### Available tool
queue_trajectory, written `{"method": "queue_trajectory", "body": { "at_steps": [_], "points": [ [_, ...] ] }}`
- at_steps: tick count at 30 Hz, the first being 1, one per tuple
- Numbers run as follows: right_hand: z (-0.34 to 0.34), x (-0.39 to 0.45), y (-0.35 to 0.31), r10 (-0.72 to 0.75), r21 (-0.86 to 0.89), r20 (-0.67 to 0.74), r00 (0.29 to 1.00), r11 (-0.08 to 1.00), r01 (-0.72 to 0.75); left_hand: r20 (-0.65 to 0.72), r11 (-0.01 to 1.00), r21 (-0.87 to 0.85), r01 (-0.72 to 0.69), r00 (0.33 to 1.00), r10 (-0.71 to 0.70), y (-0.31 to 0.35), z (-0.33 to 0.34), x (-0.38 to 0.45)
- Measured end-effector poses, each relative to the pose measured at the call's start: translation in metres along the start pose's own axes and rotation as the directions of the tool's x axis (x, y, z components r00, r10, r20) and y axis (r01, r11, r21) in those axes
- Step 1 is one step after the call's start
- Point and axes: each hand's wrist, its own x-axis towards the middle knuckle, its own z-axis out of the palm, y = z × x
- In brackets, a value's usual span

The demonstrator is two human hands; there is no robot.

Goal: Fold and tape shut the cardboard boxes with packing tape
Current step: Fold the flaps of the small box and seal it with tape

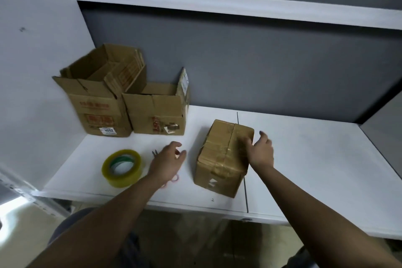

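A small closed cardboard box (219, 159), its top wrapped in clear tape, stands on the white table (315, 159). My right hand (260, 150) is at the box's right top edge, fingers spread, thumb touching the top. My left hand (168, 160) hovers open over the table just left of the box, holding nothing. A roll of clear packing tape (122, 167) lies flat to the left of that hand. Scissors (174, 178) with pink handles lie under my left hand, mostly hidden. Two open boxes stand at the back left: a taller box (95, 106) and a shorter box (158, 113).
A grey partition wall rises behind the table, with a white shelf (217, 6) above. A white side panel closes off the left. A seam (243, 169) runs across the tabletop beside the taped box. The table's front edge lies near my forearms.
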Motion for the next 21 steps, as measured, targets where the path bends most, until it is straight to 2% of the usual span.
{"method": "queue_trajectory", "body": {
  "at_steps": [1,2,3,6,7,9,13,16,18,21],
  "points": [
    [0.001,-0.006,-0.006,-0.181,-0.043,-0.138,0.974,0.983,0.177,-0.107,0.991,0.126,-0.034,0.993,0.047,-0.015,-0.012,0.001],
    [0.003,-0.014,-0.015,-0.333,-0.041,-0.192,0.923,0.942,0.332,-0.180,0.965,0.260,-0.041,0.980,0.090,-0.030,-0.025,0.001],
    [0.008,-0.022,-0.025,-0.435,-0.020,-0.175,0.883,0.899,0.438,-0.196,0.915,0.403,-0.020,0.975,0.108,-0.047,-0.037,0.000],
    [0.035,-0.044,-0.054,-0.620,0.000,0.011,0.784,0.784,0.620,-0.058,0.661,0.747,0.078,0.997,-0.053,-0.086,-0.063,-0.003],
    [0.047,-0.050,-0.061,-0.644,0.033,0.066,0.762,0.765,0.643,-0.020,0.591,0.803,0.076,0.995,-0.101,-0.096,-0.068,-0.004],
    [0.071,-0.062,-0.074,-0.630,0.096,0.165,0.759,0.776,0.623,0.029,0.530,0.847,0.045,0.991,-0.130,-0.114,-0.070,-0.003],
    [0.107,-0.073,-0.080,-0.526,0.127,0.354,0.773,0.846,0.517,0.030,0.593,0.798,0.112,0.974,-0.224,-0.135,-0.058,0.004],
    [0.120,-0.073,-0.083,-0.470,0.015,0.445,0.762,0.855,0.519,0.054,0.685,0.727,0.040,0.992,-0.116,-0.139,-0.056,0.005],
    [0.128,-0.070,-0.087,-0.453,-0.010,0.488,0.746,0.852,0.523,0.058,0.657,0.753,0.016,0.994,-0.090,-0.134,-0.066,0.003],
    [0.138,-0.066,-0.091,-0.389,0.026,0.591,0.707,0.885,0.465,0.062,0.792,0.610,-0.019,0.998,-0.024,-0.120,-0.078,0.002]
  ]
}}
